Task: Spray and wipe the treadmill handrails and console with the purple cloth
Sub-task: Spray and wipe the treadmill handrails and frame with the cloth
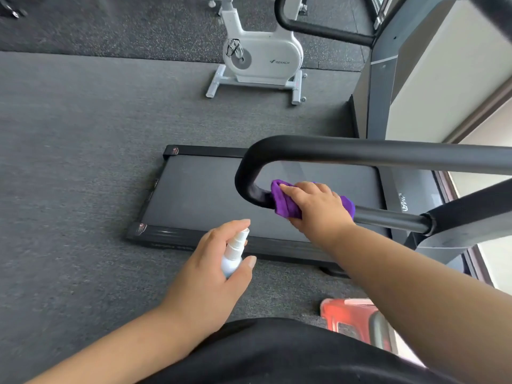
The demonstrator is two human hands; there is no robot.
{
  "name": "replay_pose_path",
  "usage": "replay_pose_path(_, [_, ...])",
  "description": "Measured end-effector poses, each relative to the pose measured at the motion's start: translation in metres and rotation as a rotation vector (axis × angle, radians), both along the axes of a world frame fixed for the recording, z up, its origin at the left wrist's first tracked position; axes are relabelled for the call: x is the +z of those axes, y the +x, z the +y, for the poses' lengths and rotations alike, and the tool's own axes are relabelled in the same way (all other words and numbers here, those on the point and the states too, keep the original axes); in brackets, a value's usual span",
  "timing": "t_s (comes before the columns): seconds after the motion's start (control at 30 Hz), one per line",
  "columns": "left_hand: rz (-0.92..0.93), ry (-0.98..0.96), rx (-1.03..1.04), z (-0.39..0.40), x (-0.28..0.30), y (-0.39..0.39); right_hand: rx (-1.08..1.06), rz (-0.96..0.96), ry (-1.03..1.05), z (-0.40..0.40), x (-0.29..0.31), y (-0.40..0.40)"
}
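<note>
Two hands busy. Right hand (315, 206) presses purple cloth (285, 202) round lower handrail (388, 217) beside bend, fingers curled over cloth and bar. Left hand (210, 270) grips spray bottle (234, 252), forefinger over nozzle, thumb across body. Cloth looks soft, limp, light: bunch in palm, wrap round tube. Bottle likely light, smooth plastic: hold at body. Console not in view.
</note>
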State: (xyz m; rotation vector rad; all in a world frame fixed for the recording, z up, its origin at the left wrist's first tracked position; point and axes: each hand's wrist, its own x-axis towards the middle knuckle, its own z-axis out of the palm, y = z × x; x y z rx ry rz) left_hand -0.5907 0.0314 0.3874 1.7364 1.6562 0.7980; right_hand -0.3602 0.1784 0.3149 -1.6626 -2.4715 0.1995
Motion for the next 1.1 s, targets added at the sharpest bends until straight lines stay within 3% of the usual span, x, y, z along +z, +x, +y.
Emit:
replay_pose_path(0.1, [-0.029,0.006,0.034,-0.001,-0.002,-0.001,-0.083,0.546,-0.214,0.000,0.006,0.025])
replay_pose_path(0.17, [-0.037,0.006,0.042,-0.002,-0.003,-0.001,-0.182,0.896,-0.247,-0.002,0.015,0.017])
replay_pose_path(0.27, [-0.029,0.012,0.042,-0.002,-0.001,0.001,-0.206,1.065,-0.253,-0.002,0.019,-0.017])
replay_pose_path(0.37, [-0.008,0.020,0.045,-0.002,0.000,0.001,-0.023,0.921,-0.304,-0.005,0.021,-0.062])
replay_pose_path(0.47, [-0.004,0.018,0.046,-0.004,0.001,-0.001,-0.067,0.618,-0.202,-0.001,0.015,-0.081])
replay_pose_path(0.87, [0.021,0.009,-0.062,0.016,-0.002,0.019,0.022,0.089,-0.063,0.008,0.000,-0.030])
replay_pose_path(0.97, [0.019,0.016,-0.059,0.021,-0.005,0.018,-0.058,0.120,-0.066,0.003,-0.003,0.004])
replay_pose_path(1.1, [-0.003,0.008,-0.041,0.027,-0.009,0.005,-0.135,0.412,-0.115,-0.002,-0.005,0.019])
